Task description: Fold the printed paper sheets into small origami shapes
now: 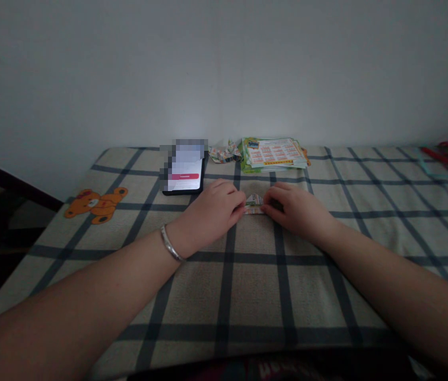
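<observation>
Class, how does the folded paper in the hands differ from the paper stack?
The folded paper is small, with a peaked top; the paper stack is larger, its sheets lying flat. The folded paper is between the left hand and right hand; the paper stack lies untouched. Both carry coloured print.

Bracelet [170,246], one: silver-toned, slim, on left wrist [179,238], eight o'clock. Garment [327,365], one: dark, pink patches, pale lettering [276,369], six o'clock. Forearms [100,286]: bare.

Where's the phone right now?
In the head view, the phone lies left of the stack of printed sheets, just beyond the left hand.
</observation>
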Demonstrator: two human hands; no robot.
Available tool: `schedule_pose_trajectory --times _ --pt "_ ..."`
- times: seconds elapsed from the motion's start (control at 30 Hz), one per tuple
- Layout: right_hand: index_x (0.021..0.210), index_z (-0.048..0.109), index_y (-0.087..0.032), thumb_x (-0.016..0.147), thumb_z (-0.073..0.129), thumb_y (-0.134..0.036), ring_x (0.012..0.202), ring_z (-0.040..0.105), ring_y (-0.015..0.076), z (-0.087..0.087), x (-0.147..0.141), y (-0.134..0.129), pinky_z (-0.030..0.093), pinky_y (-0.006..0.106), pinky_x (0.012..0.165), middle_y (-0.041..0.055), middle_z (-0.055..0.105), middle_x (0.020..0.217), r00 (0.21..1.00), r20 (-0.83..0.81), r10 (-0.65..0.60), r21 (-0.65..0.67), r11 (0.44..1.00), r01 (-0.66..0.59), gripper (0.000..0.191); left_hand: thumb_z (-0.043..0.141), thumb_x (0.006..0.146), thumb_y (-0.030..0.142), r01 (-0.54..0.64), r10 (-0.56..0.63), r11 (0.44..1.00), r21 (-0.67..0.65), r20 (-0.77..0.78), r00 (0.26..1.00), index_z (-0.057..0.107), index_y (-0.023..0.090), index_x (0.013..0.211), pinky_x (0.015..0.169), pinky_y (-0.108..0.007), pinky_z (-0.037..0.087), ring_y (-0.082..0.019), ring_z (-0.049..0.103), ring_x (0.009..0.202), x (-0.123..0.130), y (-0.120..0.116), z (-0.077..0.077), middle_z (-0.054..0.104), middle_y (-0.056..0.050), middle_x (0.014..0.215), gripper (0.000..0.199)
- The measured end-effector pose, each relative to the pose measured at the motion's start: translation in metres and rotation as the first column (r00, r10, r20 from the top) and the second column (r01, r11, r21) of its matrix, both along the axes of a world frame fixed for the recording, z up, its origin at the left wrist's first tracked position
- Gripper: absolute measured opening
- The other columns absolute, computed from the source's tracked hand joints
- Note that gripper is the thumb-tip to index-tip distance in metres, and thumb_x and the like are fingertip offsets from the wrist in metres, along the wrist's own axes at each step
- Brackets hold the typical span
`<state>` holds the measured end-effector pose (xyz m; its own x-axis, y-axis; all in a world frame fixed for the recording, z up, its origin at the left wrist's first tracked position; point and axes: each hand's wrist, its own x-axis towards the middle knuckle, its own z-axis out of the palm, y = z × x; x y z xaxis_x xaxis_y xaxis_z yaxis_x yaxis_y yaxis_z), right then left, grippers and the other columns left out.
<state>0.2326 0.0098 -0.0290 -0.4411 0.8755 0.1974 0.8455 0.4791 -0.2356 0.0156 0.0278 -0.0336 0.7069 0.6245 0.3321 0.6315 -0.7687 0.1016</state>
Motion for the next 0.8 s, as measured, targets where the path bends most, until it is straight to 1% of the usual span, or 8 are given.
schedule_pose_trajectory --times 0.13,0.27,0.47,0.53,0.67,0.8 --pt "0.080 0.054 -0.020 0.091 0.053 -0.029 0.077 0.054 0.0185 -0.0018 0.0004 0.0012 0.037 0.030 0.066 0.0046 0.059 0.086 1.000 0.014 0.002 0.010 1.000 -0.002 0.015 0.055 0.093 0.022 -0.001 0.001 1.000 0.001 0.003 1.000 0.061 0.015 0.087 0.085 -0.036 0.046 -0.022 0.055 0.093 0.0003 0.0004 -0.0006 0.060 -0.006 0.088 0.011" --pt "0.084 0.055 -0.020 0.089 0.053 -0.026 0.079 0.055 0.0187 -0.0037 0.0008 0.0015 0.038 0.030 0.068 0.0044 0.060 0.087 1.000 -0.013 0.008 0.005 1.000 -0.008 0.008 0.057 0.090 0.017 -0.015 0.015 1.000 -0.004 0.008 1.000 0.060 0.015 0.094 0.085 -0.036 0.046 -0.022 0.055 0.095 -0.0002 -0.0005 -0.0011 0.060 -0.005 0.092 0.005" --pt "0.089 0.056 -0.020 0.088 0.053 -0.025 0.079 0.055 0.0189 -0.0026 0.0000 0.0005 0.040 0.030 0.068 0.0051 0.061 0.088 1.000 -0.019 0.013 0.009 1.000 -0.012 0.006 0.057 0.091 0.017 0.019 -0.017 0.998 0.055 -0.031 0.999 0.063 0.017 0.105 0.087 -0.037 0.048 -0.022 0.055 0.098 -0.0014 -0.0009 -0.0020 0.061 -0.006 0.099 0.015" --pt "0.088 0.057 -0.020 0.088 0.052 -0.024 0.080 0.056 0.0193 -0.0023 0.0001 0.0009 0.040 0.030 0.069 0.0057 0.061 0.089 1.000 -0.013 0.011 -0.006 1.000 -0.011 0.007 0.055 0.092 0.015 0.062 -0.059 0.995 0.080 -0.041 0.997 0.064 0.017 0.104 0.088 -0.037 0.049 -0.022 0.056 0.099 -0.0016 -0.0010 -0.0018 0.062 -0.007 0.102 0.015" --pt "0.089 0.059 -0.019 0.088 0.051 -0.020 0.084 0.057 0.0200 -0.0026 0.0017 0.0027 0.042 0.031 0.073 0.0063 0.062 0.091 0.999 -0.041 0.027 -0.031 0.999 -0.028 0.008 0.052 0.094 0.015 0.230 -0.219 0.965 0.123 -0.098 0.971 0.066 0.017 0.105 0.092 -0.037 0.050 -0.021 0.058 0.103 -0.0030 0.0001 -0.0021 0.066 -0.006 0.104 0.018" --pt "0.091 0.060 -0.018 0.085 0.047 -0.012 0.084 0.057 0.0195 -0.0015 0.0043 0.0032 0.044 0.031 0.075 0.0071 0.061 0.093 0.994 -0.099 0.052 -0.047 0.997 -0.057 0.015 0.047 0.098 0.018 0.269 -0.255 0.956 0.119 -0.125 0.959 0.068 0.017 0.104 0.092 -0.037 0.051 -0.020 0.061 0.102 -0.0047 0.0007 -0.0003 0.068 -0.007 0.101 0.022"
